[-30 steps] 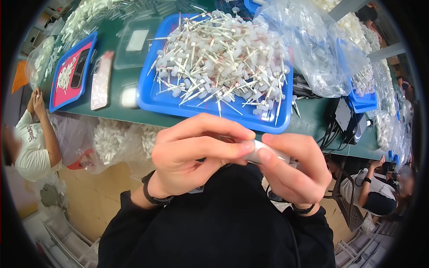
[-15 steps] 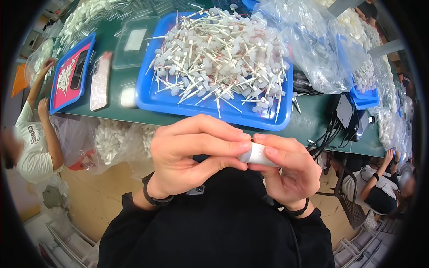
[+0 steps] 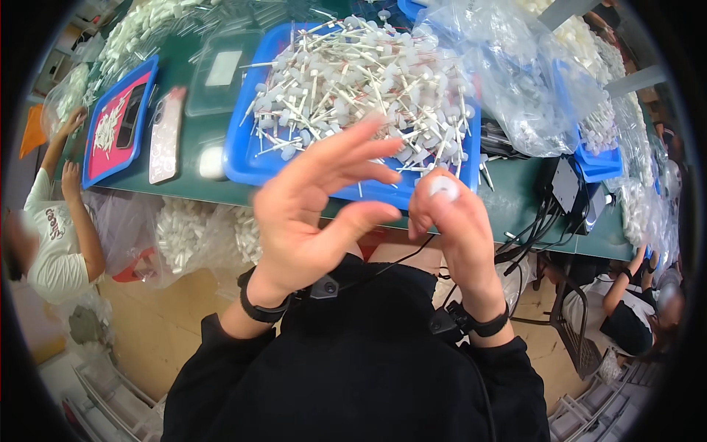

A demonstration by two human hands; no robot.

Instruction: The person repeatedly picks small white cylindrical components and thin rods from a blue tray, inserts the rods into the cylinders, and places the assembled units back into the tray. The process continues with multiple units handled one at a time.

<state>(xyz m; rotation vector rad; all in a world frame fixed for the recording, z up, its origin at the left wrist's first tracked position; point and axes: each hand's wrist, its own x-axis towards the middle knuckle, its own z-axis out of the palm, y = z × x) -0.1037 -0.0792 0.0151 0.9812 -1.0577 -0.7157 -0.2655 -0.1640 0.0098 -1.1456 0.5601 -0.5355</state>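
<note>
Left fingers (image 3: 342, 147): released, spread. Right fingers (image 3: 451, 214): grasping one white piece (image 3: 444, 189); completion indeterminable. Beyond the fingers: blue tray (image 3: 247, 163), heaped with white stick parts (image 3: 353, 88).

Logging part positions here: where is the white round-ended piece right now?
In the head view, the white round-ended piece is in the right hand, seen against the near right part of the large blue tray.

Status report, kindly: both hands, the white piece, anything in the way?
Left hand open, empty. Right hand holding white piece. Blue tray ahead; no obstruction seen between hands.
</note>
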